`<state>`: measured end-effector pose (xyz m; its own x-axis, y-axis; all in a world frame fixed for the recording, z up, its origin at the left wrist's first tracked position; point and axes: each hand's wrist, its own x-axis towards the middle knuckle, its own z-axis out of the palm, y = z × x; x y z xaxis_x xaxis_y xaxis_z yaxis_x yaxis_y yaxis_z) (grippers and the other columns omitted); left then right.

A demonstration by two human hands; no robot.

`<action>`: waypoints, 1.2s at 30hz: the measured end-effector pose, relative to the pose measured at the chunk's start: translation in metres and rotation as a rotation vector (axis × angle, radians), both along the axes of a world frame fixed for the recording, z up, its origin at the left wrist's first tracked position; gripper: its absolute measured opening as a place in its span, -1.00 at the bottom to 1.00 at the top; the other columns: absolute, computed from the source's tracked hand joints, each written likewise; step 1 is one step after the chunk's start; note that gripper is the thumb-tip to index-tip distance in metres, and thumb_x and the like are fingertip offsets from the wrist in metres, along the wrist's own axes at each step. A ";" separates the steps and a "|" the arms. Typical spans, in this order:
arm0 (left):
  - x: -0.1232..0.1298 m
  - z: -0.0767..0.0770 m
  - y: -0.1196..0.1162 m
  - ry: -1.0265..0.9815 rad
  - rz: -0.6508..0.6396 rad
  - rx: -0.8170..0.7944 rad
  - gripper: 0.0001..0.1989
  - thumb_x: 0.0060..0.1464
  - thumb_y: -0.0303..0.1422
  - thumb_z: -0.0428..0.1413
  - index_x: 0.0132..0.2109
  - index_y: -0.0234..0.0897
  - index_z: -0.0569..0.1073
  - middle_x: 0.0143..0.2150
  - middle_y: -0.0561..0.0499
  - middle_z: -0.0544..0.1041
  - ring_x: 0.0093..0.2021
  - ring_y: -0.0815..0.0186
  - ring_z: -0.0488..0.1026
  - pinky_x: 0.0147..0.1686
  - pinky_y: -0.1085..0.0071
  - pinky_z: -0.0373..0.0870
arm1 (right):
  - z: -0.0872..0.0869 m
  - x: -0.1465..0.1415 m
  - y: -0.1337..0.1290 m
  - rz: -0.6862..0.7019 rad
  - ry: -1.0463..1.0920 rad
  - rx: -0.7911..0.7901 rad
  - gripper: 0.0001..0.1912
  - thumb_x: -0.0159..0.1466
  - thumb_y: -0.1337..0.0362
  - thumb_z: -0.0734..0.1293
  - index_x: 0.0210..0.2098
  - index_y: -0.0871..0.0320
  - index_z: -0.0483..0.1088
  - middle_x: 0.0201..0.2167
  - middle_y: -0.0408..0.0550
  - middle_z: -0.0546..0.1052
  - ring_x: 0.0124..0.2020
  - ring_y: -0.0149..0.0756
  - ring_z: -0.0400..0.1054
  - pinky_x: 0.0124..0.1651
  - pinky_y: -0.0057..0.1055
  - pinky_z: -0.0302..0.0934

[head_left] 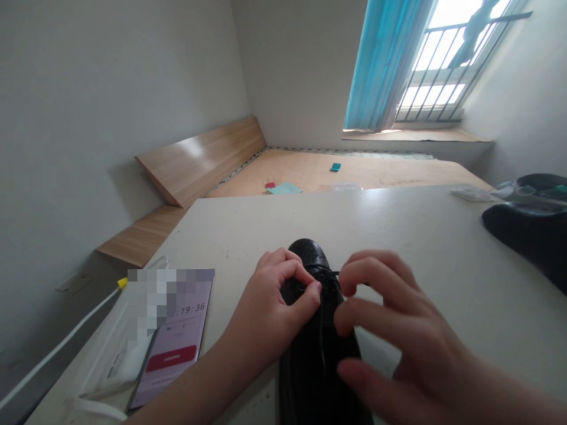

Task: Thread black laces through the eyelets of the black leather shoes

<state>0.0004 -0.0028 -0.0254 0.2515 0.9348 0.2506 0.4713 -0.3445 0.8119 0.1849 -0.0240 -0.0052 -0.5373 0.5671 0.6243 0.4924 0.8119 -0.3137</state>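
Note:
A black leather lace-up shoe (pixel 317 378) lies on the white table (pixel 266 227), its toe pointing away from me. My left hand (pixel 277 301) pinches the black shoelace (pixel 333 275) between thumb and forefinger above the shoe's eyelets. My right hand (pixel 383 321) curls over the shoe's other side, its fingertips closed around the lace. The fingers hide most of the lacing.
A phone (pixel 175 354) lit with a clock display lies left of the shoe, beside a white cable (pixel 62 345). A second black shoe (pixel 527 236) sits at the table's right edge. Beyond the far edge stands a wooden platform (pixel 336 174) holding small teal and red items.

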 end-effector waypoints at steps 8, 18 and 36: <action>-0.006 0.006 -0.010 0.087 0.041 0.049 -0.93 -0.03 -0.41 0.05 -0.32 -0.20 0.31 -0.24 0.04 0.38 -0.14 0.19 0.29 -0.13 0.23 0.22 | -0.019 0.009 0.042 -0.192 0.117 -0.506 -0.75 0.36 0.19 0.20 -0.27 0.07 0.50 -0.21 -0.02 0.40 -0.05 -0.16 0.26 0.05 -0.12 0.13; -0.005 0.003 -0.009 0.077 -0.012 0.054 -0.83 0.16 -0.35 -0.02 -0.41 -0.21 0.27 -0.30 0.04 0.37 -0.18 0.23 0.29 -0.14 0.29 0.22 | -0.017 -0.002 0.036 -0.035 0.355 -0.801 -0.80 0.25 0.16 0.31 -0.43 0.12 0.40 -0.25 -0.06 0.36 -0.16 -0.23 0.26 -0.06 -0.27 0.13; -0.007 0.003 -0.004 0.144 -0.020 0.063 -0.66 0.24 -0.30 -0.09 -0.52 -0.24 0.21 -0.52 0.12 0.27 -0.42 0.33 0.26 -0.31 0.35 0.15 | -0.026 -0.006 0.032 -0.039 0.882 -1.306 -0.80 0.14 0.10 0.43 -0.33 0.07 0.54 -0.14 -0.10 0.50 0.09 -0.13 0.23 0.27 -0.16 -0.08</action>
<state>-0.0064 -0.0067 -0.0227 0.3073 0.9130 0.2684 0.5742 -0.4028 0.7128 0.1787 0.0080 -0.0308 -0.2559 0.9476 -0.1911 -0.2037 -0.2461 -0.9476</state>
